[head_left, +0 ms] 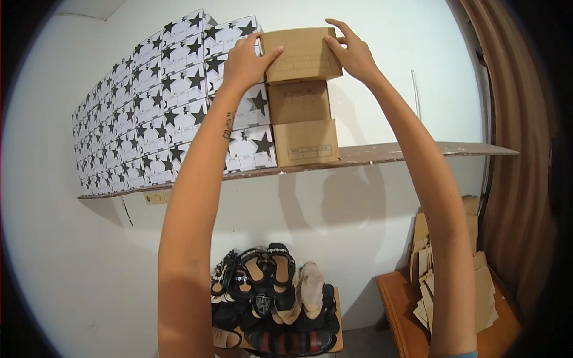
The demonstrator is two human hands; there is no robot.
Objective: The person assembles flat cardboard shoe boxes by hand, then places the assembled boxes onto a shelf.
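Note:
Both my arms reach up to a brown cardboard box (301,56) at the top of a short brown stack. My left hand (246,62) grips its left side, thumb on the front face. On the right side, my right hand (353,55) holds it with the thumb at the front edge and the index finger stretched above. The held box is slightly tilted and sits on or just over the second brown box (298,101); I cannot tell whether they touch. A third brown box (305,143) stands at the bottom, on the shelf (382,154).
White boxes with black stars (182,80) stand in tall stacks left of the brown ones. Below, several shoes and sandals (280,268) are piled up. Flattened cardboard (425,286) lies on a wooden table (391,304) at right, beside a brown curtain (513,119).

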